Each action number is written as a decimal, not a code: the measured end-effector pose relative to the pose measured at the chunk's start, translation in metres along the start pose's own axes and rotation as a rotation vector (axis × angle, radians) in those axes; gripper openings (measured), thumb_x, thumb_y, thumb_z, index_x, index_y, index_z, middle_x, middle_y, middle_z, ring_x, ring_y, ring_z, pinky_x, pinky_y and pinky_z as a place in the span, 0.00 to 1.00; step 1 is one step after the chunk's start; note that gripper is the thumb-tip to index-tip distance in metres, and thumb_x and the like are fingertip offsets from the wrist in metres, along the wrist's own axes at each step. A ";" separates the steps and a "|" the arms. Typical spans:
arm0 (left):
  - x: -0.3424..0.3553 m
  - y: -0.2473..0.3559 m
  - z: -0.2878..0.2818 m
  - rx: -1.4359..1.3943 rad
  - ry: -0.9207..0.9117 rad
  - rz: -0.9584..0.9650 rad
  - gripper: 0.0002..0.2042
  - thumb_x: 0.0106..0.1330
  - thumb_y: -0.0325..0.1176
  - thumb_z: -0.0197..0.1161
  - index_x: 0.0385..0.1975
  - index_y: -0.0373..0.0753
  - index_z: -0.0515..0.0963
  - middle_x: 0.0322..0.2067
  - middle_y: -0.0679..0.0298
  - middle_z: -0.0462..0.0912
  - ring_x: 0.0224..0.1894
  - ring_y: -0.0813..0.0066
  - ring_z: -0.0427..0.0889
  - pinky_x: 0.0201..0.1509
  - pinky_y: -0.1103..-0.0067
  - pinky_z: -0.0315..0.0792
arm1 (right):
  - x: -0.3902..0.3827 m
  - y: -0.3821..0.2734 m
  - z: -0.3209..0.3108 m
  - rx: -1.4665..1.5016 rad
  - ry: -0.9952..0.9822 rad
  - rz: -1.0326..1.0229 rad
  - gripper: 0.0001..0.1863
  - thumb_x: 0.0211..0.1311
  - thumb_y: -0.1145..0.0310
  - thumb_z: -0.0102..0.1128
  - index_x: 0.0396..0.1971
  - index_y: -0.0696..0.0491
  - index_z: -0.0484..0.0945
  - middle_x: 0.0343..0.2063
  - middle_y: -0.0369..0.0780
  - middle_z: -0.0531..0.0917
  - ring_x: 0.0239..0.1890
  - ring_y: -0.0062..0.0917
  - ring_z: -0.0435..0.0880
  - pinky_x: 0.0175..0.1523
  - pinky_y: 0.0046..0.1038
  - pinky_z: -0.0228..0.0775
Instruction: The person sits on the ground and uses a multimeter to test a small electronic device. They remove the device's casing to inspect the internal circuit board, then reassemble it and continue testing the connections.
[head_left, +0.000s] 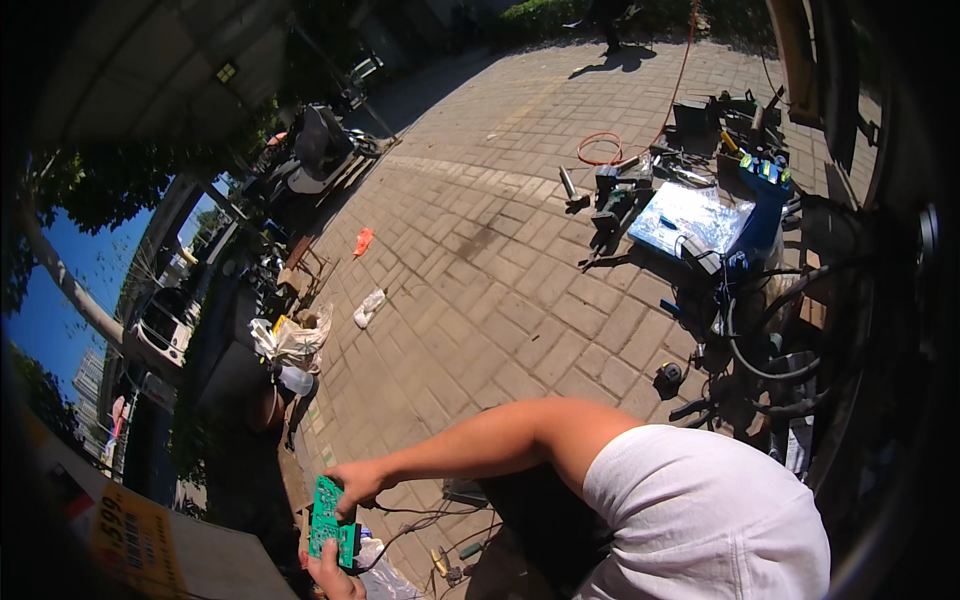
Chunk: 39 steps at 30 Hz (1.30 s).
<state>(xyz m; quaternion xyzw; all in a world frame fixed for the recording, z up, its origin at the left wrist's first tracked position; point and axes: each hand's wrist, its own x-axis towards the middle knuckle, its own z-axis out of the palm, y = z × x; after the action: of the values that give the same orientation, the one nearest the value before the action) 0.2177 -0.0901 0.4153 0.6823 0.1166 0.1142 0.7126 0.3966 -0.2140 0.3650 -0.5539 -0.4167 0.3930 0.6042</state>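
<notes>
A green circuit board [326, 512] is held up at the lower left of the head view, its flat face covered with small solder points and parts. My right hand [358, 484] grips its upper edge, the arm reaching across from the right in a white sleeve. At the board's lower end my left hand [334, 574] pinches it with the thumb on its face; most of that hand is cut off or hidden. A dark block shows at the board's right side, and a black cable [425, 520] runs close by. A clear plastic bag [385, 578] lies below the board.
Yellow- and green-handled tools [440, 562] lie on the paving under my arm. A tape measure [669, 374], cables, metal tools and a blue-white box [685, 218] crowd the right. White plastic bags [295, 338] and an orange scrap [363, 241] lie left. Parked scooters [322, 150] stand farther off.
</notes>
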 end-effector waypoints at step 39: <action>0.010 -0.032 -0.090 0.302 0.355 0.118 0.15 0.62 0.34 0.70 0.42 0.32 0.76 0.23 0.69 0.76 0.18 0.89 0.66 0.20 0.89 0.57 | -0.018 -0.009 0.019 0.211 0.258 0.331 0.25 0.64 0.50 0.62 0.42 0.60 0.79 0.24 0.35 0.76 0.16 0.15 0.67 0.21 0.18 0.62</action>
<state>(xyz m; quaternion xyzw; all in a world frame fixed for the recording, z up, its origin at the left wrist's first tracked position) 0.1978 -0.0031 0.3791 0.7559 0.2159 0.2551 0.5629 0.3727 -0.2247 0.3740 -0.5940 -0.1962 0.4541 0.6344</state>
